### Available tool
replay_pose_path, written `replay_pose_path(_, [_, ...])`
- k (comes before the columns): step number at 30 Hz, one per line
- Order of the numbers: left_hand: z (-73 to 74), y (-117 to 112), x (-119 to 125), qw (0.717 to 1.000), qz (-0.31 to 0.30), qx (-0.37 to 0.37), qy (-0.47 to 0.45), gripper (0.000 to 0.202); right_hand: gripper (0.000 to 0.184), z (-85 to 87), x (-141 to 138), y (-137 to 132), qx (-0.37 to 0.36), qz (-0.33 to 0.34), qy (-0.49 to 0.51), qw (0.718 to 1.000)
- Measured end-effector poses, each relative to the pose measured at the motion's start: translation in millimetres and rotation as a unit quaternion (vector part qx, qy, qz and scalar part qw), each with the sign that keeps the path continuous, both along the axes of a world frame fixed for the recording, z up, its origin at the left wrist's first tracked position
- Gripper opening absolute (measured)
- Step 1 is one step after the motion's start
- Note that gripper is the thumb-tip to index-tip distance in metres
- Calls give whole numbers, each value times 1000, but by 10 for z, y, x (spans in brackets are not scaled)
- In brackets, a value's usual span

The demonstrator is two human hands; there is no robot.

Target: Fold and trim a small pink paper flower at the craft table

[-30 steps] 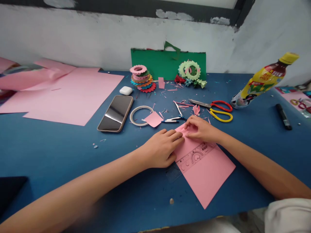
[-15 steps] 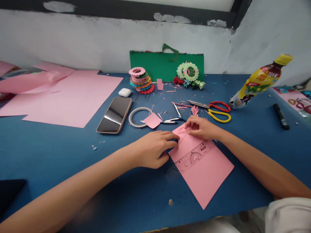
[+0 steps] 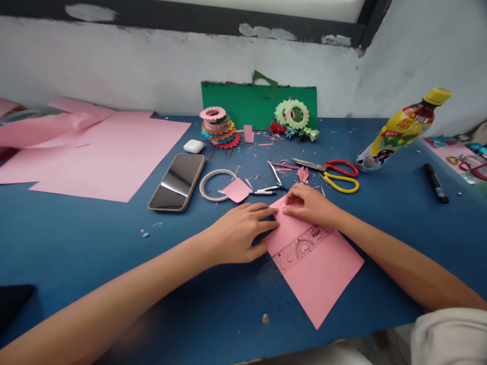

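Note:
A pink sheet of paper (image 3: 319, 284) lies slanted on the blue table in front of me. Across it rests a clear ruler (image 3: 300, 249) printed with a rainbow and a heart, one end sticking out past the paper's left edge. My right hand (image 3: 310, 205) pinches the paper near its far corner, thumb against the surface. On the left edge of the sheet, my left hand (image 3: 247, 233) rests with its fingers stretched out and apart. Just beyond the right hand are a small folded pink paper piece (image 3: 303, 175) and a drawing compass (image 3: 279, 183).
Red-and-yellow-handled scissors (image 3: 340, 175) lie at right, near a tilted yellow-labelled bottle (image 3: 403, 129) and black marker (image 3: 436, 183). A tape roll (image 3: 203, 190), phone (image 3: 177, 182), earbud case (image 3: 194, 146) and large pink sheets (image 3: 114, 157) are leftward. Paper rings (image 3: 218, 129) stand by a green board (image 3: 251, 104).
My right hand has slid slightly left along the far corner of the paper, with the thumb nearer my left fingers. The left hand stays almost in place.

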State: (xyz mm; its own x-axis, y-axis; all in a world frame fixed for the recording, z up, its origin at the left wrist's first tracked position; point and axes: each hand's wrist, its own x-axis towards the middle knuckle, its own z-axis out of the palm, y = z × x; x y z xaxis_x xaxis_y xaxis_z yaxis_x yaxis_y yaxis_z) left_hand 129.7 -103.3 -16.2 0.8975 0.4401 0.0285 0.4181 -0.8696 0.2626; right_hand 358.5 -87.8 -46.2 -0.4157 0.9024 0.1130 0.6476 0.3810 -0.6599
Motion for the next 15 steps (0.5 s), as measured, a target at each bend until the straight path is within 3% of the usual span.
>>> replay_pose_path(6, [-16,99,-51,999,-12,-41,-18,42,3,2,57,27,1,32,9,999])
replay_pose_path(11, [-103,93,-35,998,-6,-45,-38,34,8,38,29,-3,7,39,-5,999])
replay_pose_path(15, [-179,100,-28,997,4,-42,-58,45,11,91,2,-28,-14,45,-22,999])
